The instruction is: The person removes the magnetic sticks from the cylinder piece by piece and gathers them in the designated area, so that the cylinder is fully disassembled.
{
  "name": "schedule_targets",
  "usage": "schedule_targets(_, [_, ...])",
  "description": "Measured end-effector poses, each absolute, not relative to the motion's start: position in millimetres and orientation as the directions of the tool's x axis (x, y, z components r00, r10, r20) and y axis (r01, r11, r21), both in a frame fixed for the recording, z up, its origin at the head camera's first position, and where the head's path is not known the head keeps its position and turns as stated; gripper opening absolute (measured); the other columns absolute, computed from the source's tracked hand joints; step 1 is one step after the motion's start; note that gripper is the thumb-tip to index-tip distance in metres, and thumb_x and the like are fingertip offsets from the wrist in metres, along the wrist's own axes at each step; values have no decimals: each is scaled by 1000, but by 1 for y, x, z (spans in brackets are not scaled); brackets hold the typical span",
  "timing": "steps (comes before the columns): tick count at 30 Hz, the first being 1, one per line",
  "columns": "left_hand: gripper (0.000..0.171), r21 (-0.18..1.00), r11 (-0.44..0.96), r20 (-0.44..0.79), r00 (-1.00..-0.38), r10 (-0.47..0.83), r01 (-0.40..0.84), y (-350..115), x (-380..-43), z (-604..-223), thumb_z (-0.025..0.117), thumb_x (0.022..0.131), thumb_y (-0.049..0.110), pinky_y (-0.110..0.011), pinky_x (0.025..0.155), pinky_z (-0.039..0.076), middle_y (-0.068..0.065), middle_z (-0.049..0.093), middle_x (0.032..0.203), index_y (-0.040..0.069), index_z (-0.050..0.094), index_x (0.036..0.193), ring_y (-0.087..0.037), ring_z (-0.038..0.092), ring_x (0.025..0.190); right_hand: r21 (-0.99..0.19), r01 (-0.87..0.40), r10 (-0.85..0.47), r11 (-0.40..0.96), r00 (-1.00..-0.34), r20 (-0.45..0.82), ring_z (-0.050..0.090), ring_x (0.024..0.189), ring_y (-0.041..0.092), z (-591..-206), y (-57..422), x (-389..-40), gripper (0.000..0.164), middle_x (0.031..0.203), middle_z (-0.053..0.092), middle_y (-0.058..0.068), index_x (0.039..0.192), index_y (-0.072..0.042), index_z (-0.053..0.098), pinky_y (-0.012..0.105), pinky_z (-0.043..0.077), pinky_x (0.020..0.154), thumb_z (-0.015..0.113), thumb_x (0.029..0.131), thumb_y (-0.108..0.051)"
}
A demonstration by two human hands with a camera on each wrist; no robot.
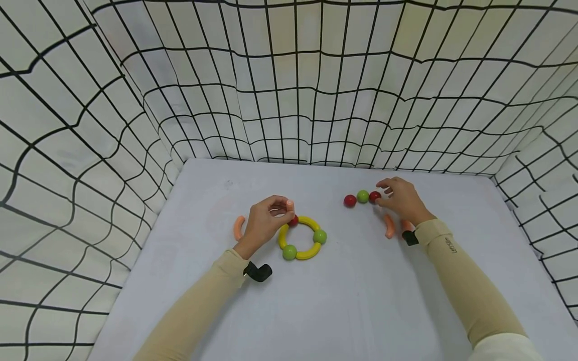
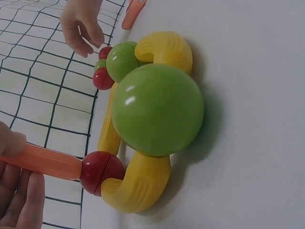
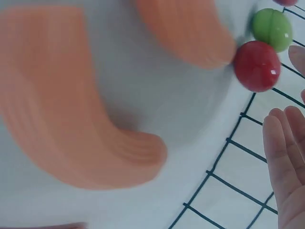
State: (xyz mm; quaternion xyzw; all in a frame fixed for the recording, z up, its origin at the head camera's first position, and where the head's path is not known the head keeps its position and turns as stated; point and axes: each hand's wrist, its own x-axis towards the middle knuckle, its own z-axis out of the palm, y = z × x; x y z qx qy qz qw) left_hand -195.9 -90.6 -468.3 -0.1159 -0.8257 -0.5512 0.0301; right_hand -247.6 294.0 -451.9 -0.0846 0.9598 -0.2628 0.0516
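- Ring [image 1: 308, 253] could tip or pop apart, prob. b/c L hand [image 1: 264, 220] pushes the orange stick [image 2: 52, 162] too hard on its red ball [image 2: 97, 169].
- L hand pinches that stick; ring's just beside it, well apart from R hand [image 1: 403, 199].
- R hand grips nothing, fingers loose, near the row of balls [image 1: 363, 196].

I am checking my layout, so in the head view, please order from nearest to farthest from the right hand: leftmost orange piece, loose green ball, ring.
1. Loose green ball: a little left of the right hand.
2. Ring: farther left and closer to the person.
3. Leftmost orange piece: farthest left, past the ring.
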Motion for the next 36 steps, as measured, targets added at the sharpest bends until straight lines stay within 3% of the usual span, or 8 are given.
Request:
schedule_targets(9, [26,904,376,150,-974,169,205,-91,-193,-465,81,88,9,-33,95,62,-14,75,111,4,72,112,-27,73,106,-564,-181,-193,806,-980,39,66,116,40,-440,280,-240,47,132,65,23,135,-1,63,54,57,100,77,93,-18])
schedule_targets(23, [28,901,389,122,-972,199,193,-90,-188,-461,81,88,6,-32,96,61,-14,74,114,4,72,114,-27,73,109,-590,-306,-297,747,-948,115,69,110,31,-435,214,-229,45,125,70,17,130,-6,68,47,60,94,81,90,-21])
schedule_targets(30, [28,908,374,112,-970,218,189,-91,-188,-461,80,88,6,-32,97,61,-14,74,115,4,72,115,-28,73,109,-617,-376,-412,691,-906,91,69,110,32,-447,173,-228,47,123,71,15,129,-5,68,45,60,96,84,88,-22])
schedule_targets(36, [28,918,341,124,-962,244,204,-91,-185,-462,80,88,7,-33,97,61,-15,73,115,4,71,115,-28,74,108,-621,-416,-485,664,-872,66,69,108,26,-454,148,-224,45,121,73,10,127,-7,70,42,60,97,83,88,-27])
